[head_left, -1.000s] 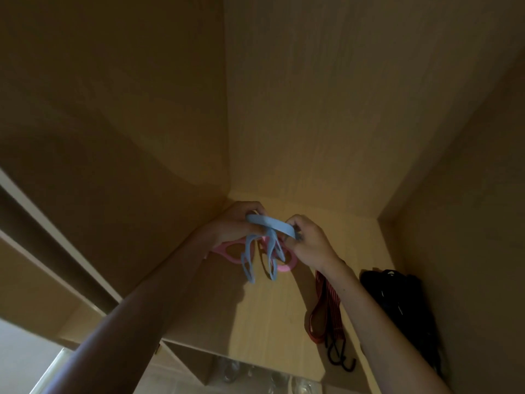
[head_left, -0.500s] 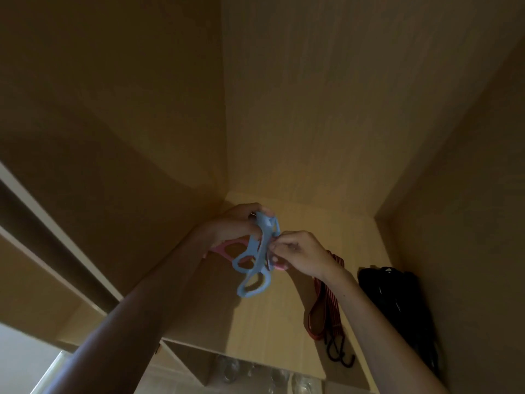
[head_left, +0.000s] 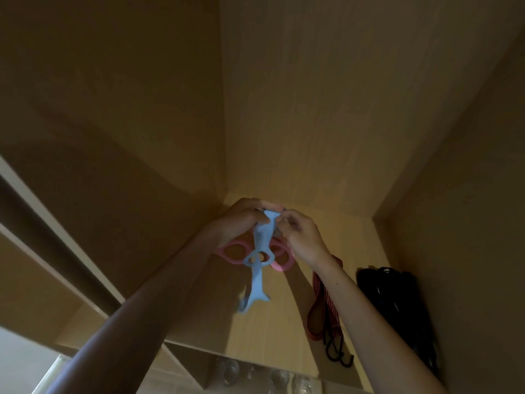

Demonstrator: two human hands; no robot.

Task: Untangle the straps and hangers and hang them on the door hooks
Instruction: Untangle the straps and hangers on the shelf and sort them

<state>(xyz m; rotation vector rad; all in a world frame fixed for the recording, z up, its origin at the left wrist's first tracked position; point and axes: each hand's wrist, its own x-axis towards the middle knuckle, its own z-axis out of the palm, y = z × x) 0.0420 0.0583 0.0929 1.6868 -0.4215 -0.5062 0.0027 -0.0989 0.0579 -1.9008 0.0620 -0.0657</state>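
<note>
A light blue plastic hanger with two ring openings dangles from my hands inside a wooden cupboard. My left hand grips its top end, and my right hand pinches the same top end from the right. Behind the blue piece a pink hanger with loop openings shows on both sides, partly hidden by my hands. To the right a red striped strap with black hooks lies on the shelf.
A black bundle of straps lies at the right wall of the cupboard. The wooden shelf has walls at the left, back and right. Glass objects stand below the shelf's front edge.
The blue hanger has unfolded from a bunched loop into a long piece hanging down from my hands. Both hands stay together at its top end.
</note>
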